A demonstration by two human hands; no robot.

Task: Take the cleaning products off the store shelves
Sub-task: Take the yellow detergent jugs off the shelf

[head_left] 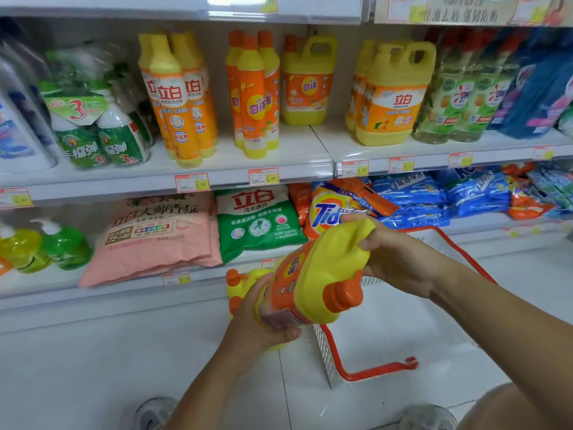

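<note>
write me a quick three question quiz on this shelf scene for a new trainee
1. True or false: the left hand and the right hand both grip the yellow jug.
2. What colour is the jug's cap? A green, B orange, C blue.
3. Fill in: the white basket on the floor has a ___ rim.

Key: 1 true; 2 B; 3 red.
</note>
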